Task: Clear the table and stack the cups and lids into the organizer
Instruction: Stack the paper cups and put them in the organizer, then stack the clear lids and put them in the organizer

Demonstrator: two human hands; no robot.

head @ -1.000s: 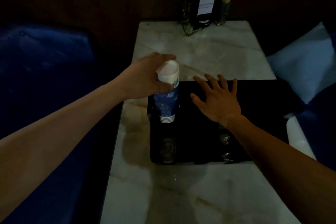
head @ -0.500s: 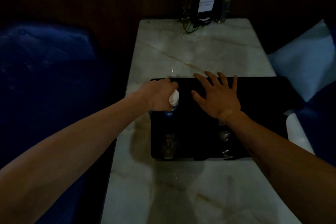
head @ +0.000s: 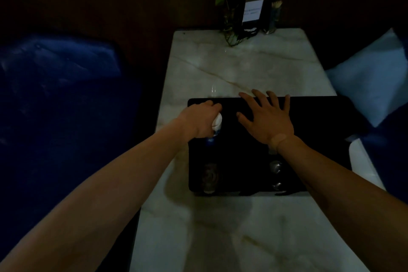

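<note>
A black organizer [head: 320,112] stands on the marble table [head: 242,68]. My left hand [head: 198,120] grips the top of a stack of blue-and-white paper cups [head: 216,122], which sits deep in the organizer's back-left slot; only its white rim and a bit of blue show. My right hand [head: 268,118] rests flat, fingers spread, on the organizer's top. Dim round shapes, perhaps lids [head: 276,165], lie in the front slots; the light is too low to tell.
A small plant [head: 229,20], a sign holder [head: 252,10] and a jar [head: 273,17] stand at the table's far edge. A blue seat [head: 57,86] is on the left, a pale cushion [head: 373,81] on the right.
My left hand has pushed the cup stack down into the back-left slot, from well above the organizer to almost sunk in. My right hand has stayed flat on top.
</note>
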